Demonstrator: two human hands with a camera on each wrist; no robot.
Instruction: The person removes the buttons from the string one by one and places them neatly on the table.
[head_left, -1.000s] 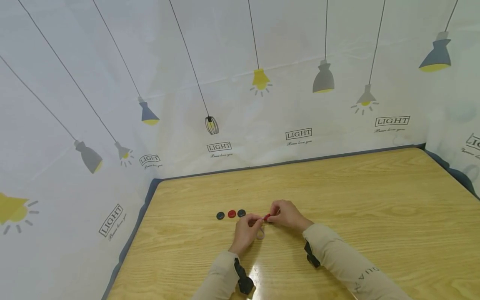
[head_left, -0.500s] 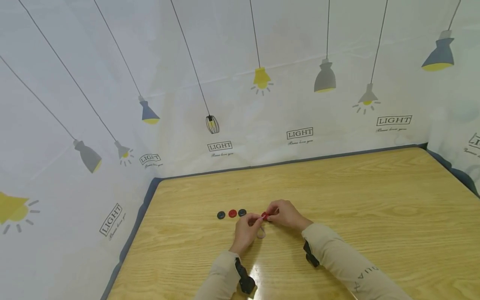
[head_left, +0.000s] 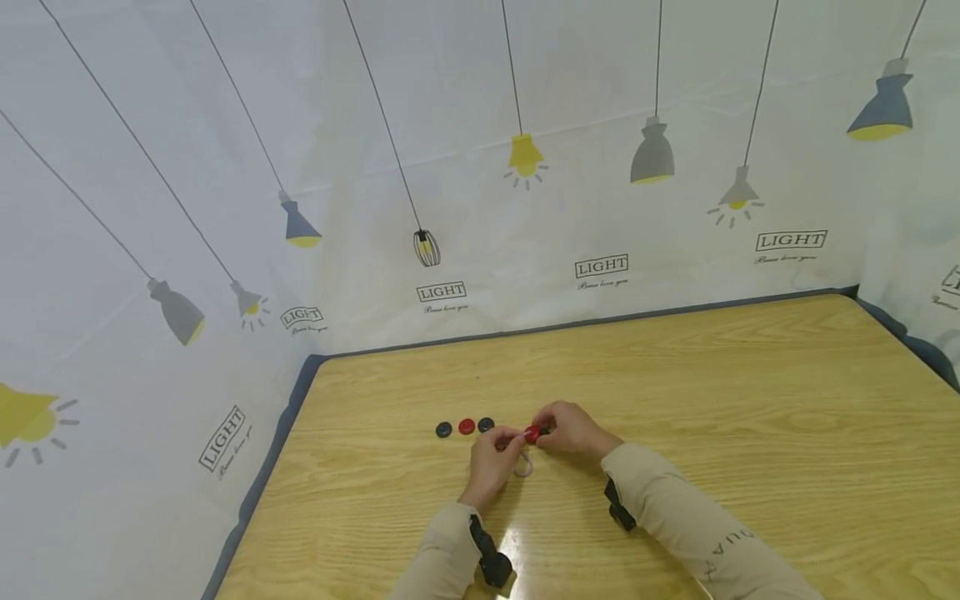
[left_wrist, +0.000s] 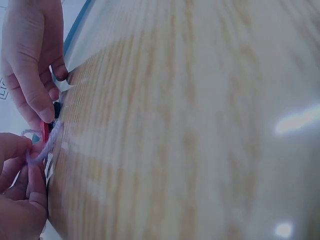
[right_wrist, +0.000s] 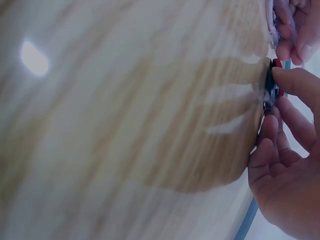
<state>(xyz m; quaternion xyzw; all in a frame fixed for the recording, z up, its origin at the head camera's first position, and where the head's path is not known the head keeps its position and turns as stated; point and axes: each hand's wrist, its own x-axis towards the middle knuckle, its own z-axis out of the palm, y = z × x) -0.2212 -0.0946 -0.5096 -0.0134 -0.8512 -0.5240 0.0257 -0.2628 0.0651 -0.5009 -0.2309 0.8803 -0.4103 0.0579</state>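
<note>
My left hand [head_left: 491, 467] pinches a pale lilac cord [left_wrist: 44, 151] between thumb and fingers; a loop of it hangs below the fingertips. Facing it, my right hand [head_left: 576, 431] holds a round red button [head_left: 532, 434] by its edge, right at the left fingertips. Behind the red button in the right wrist view, a dark button [right_wrist: 270, 84] sits in the same right-hand grip. The cord runs close against the red button, whose holes are hidden. Left of the hands, a dark button [head_left: 444, 429], a red button [head_left: 467, 426] and another dark button [head_left: 486, 424] lie in a row.
Both hands work low over a wood-grain table [head_left: 675, 375]. A white wall sheet [head_left: 360, 308] printed with lamps stands along its back and sides. Each wrist carries a black camera strap [head_left: 491, 560].
The red button has turned in my right fingers, so its flat face now shows more, and a dark edge appears beside it. My left hand stays nearly in place.
</note>
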